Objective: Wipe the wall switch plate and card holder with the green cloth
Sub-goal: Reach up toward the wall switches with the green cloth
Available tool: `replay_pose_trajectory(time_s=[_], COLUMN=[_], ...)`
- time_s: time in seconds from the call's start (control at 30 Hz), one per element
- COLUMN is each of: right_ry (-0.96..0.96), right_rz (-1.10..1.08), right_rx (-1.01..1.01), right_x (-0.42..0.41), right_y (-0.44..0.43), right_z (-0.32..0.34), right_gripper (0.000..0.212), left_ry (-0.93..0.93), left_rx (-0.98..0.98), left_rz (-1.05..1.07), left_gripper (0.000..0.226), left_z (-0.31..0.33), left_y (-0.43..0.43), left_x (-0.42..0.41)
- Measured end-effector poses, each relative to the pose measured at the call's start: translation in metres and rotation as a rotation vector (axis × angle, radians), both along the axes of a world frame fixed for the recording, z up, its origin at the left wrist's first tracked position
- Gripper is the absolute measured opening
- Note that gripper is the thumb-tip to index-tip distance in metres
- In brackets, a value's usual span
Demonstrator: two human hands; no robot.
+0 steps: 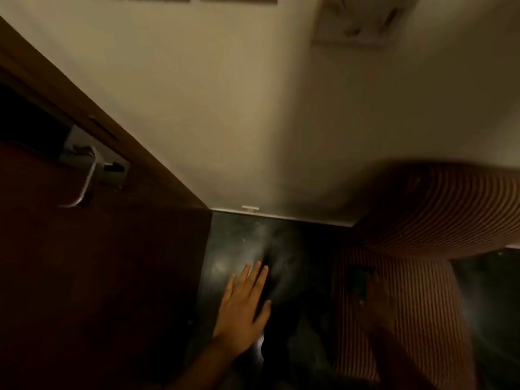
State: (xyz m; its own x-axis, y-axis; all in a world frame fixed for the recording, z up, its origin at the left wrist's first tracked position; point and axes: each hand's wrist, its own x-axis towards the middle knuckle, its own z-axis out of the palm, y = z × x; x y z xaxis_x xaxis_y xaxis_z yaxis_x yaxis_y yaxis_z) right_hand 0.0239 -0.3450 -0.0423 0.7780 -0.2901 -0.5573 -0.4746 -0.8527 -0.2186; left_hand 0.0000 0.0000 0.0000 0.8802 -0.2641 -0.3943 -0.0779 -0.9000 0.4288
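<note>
From the head camera I look down a dim corner where a cream painted wall [225, 108] meets a dark polished floor [242, 237]. The pale rectangular wall switch plate [356, 19] sits blurred at the upper right of the frame, high on the wall and well apart from both hands. I cannot make out a separate card holder with any certainty, and no green cloth shows clearly.

The left hand [242, 305] hangs at lower centre, its grip fully spread, fingers straight and close together, holding nothing, seen against the dark floor. The right hand [374, 302] is at lower right, smeared by blur in front of a red-and-white striped garment [422, 305]. It appears curled around a small dark object [361, 280], but I cannot tell what that object is or how tightly the grip closes on it. A striped sleeve [450, 206] of the same fabric sweeps across the right edge, above that hand.

At left, a dark brown wooden door [84, 277] fills the lower left of the frame, with a silver metal lever handle [84, 178] on its plate at mid left. A small white stub [250, 208] sits at the foot of the wall, just where it meets the floor.
</note>
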Motion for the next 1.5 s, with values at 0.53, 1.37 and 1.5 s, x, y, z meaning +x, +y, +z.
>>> replay_pose_trajectory(time_s=[0.53, 1.37, 1.5], right_ry=[0.247, -0.181, -0.044], right_rz=[0.283, -1.368, -1.197], right_rx=[-0.187, 1.228, 1.439], right_x=[0.031, 0.040, 0.069], right_y=[-0.051, 0.030, 0.082], right_z=[-0.125, 0.058, 0.126], right_gripper=[0.106, 0.034, 0.066], left_ry=[0.142, 0.013, -0.346], left_rx=[0.086, 0.140, 0.163], left_rz=[0.038, 0.084, 0.098], left_gripper=[0.075, 0.081, 0.072], left_z=[-0.065, 0.038, 0.102], left_y=[0.002, 0.029, 0.031], left_x=[-0.024, 0.047, 0.087])
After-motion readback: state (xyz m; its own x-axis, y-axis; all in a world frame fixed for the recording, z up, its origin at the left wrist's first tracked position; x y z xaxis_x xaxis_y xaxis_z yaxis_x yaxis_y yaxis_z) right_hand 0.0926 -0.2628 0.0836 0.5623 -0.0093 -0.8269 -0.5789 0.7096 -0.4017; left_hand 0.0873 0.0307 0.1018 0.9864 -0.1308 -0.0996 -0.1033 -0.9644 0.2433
